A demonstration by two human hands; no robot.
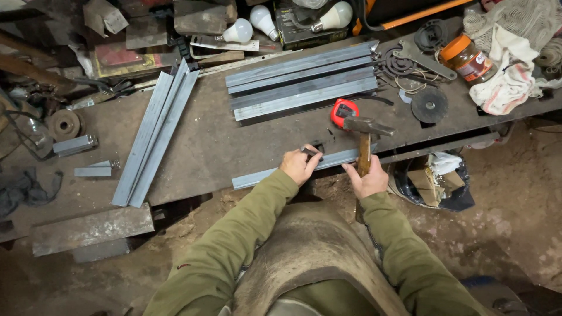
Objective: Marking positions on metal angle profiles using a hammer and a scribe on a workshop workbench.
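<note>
The long steel bar (293,168) lay along the near edge of the workbench (222,146), running from left to right just in front of you. Your left hand (298,165) was curled shut around a short dark punch-like tool (311,153), holding its tip down on the bar near the middle of its length. Your right hand (367,178) was clamped around the wooden handle of a hammer (365,137), gripping it low on the shaft, with the steel head raised above the bar and pointing away from you. The two hands were close together but apart, one on each side of the spot on the bar. Just beyond the hammer head sat a red tape measure (343,111). Further back, a stack of flat steel strips (301,82) lay side by side, and another bundle of angle pieces (155,134) stretched diagonally to your left. A round grinding disc (429,105) rested to the right, near an orange-lidded jar (467,58) and a heap of white rags (506,76). Three light bulbs (263,22) stood at the far edge among the clutter.
</note>
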